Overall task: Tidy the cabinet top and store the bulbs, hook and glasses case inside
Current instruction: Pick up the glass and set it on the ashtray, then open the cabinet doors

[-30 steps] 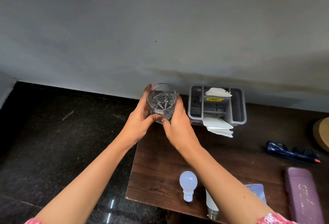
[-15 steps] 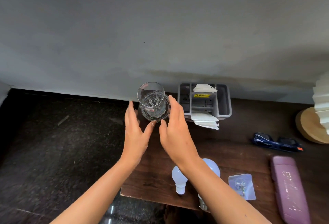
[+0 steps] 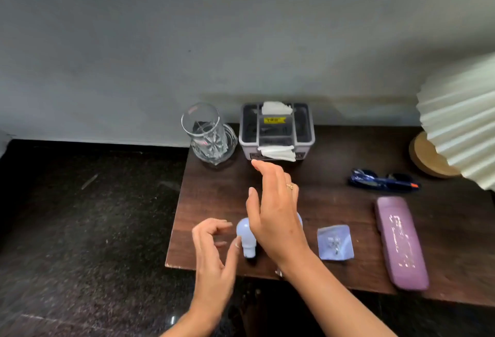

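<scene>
Two bare hands over our dark cabinet top (image 3: pixel 214 197). Left hand (image 3: pixel 214 251) fingers curled apart, thumb touching small bulb (image 3: pixel 246 237) near front edge. Right hand (image 3: pixel 273 216) loosely spread above it, empty. Hook (image 3: pixel 334 241), glasses case (image 3: pixel 400 243) lie rightward. Risk: nudged bulb rolls off edge.

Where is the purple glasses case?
The purple glasses case lies near the cabinet top's front right edge, right of the hook, below the sunglasses.
</scene>
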`<state>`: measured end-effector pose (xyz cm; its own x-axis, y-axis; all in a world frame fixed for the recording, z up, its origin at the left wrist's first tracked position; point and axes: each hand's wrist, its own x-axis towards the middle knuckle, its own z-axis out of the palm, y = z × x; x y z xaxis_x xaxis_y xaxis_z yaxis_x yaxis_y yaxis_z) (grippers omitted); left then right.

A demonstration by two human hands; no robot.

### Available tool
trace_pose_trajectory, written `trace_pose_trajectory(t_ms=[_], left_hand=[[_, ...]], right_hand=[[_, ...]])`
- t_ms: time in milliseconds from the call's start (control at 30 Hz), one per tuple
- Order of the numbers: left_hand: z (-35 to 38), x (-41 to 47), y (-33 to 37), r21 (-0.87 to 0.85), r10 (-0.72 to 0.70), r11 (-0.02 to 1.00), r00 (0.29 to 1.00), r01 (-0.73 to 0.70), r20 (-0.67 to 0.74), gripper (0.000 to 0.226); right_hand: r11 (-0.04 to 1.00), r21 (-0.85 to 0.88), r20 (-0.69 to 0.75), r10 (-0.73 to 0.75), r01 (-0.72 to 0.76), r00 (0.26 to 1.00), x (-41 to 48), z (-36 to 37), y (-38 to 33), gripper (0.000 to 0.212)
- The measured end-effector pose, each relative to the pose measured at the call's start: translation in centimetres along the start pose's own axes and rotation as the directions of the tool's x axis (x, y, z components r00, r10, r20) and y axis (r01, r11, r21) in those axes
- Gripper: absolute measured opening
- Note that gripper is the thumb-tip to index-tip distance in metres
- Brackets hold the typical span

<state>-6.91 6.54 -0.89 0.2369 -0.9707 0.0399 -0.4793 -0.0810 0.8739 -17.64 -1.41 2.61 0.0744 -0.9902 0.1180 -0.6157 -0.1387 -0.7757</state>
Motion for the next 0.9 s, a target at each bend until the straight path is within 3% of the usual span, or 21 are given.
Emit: trace_pose_trajectory(t_ms=[167,300,400,533,633,733,800,900], left_hand=[[2.9,-7.0,-0.4,-0.015,0.026,1.000,0.997,-0.025,0.068,0.028],[5.4,-12.2,-0.9,-0.020,-0.086,0.996,0.983,0.090,0.161,0.024],[8.0,-15.2,-1.7,-0.042,-0.205,0.975,0.955,0.218,0.213,0.039],[11.4,-17.5,-3.8,-0.055,-0.279,0.956,0.948,0.289,0.151,0.035],[13.9,-17.4,-6.0,-0.042,-0.237,0.970,0.970,0.240,0.059,0.051],[16.4,-16.3,-8.5,-0.044,-0.146,0.988,0.989,0.147,0.037,0.053],[18.0,-15.5,-10.6,-0.126,-0.022,0.992,1.000,0.020,-0.018,0.053],[20.3,-14.8,-14.2,-0.231,0.123,0.960,0.979,-0.159,-0.159,0.045]], right_hand=[[0.998,-0.055,-0.037,-0.019,0.017,0.999,-5.3,-2.8,2.0,0.041],[0.992,-0.117,-0.031,-0.046,0.042,0.998,-10.8,-5.9,3.5,0.039],[0.990,-0.126,-0.032,-0.073,0.069,0.997,-14.9,-7.3,5.7,0.035],[0.996,-0.025,-0.106,-0.089,0.087,0.990,-19.8,-6.2,10.1,0.031],[0.997,0.075,-0.202,-0.021,0.037,0.979,-22.6,-4.1,14.2,0.030],[0.988,0.152,-0.248,0.070,-0.032,0.966,-23.7,-0.9,19.0,0.032],[0.982,0.175,-0.277,0.115,-0.068,0.954,-23.3,1.4,22.0,0.037],[0.973,0.233,-0.304,0.076,-0.004,0.950,-22.6,4.6,25.5,0.049]])
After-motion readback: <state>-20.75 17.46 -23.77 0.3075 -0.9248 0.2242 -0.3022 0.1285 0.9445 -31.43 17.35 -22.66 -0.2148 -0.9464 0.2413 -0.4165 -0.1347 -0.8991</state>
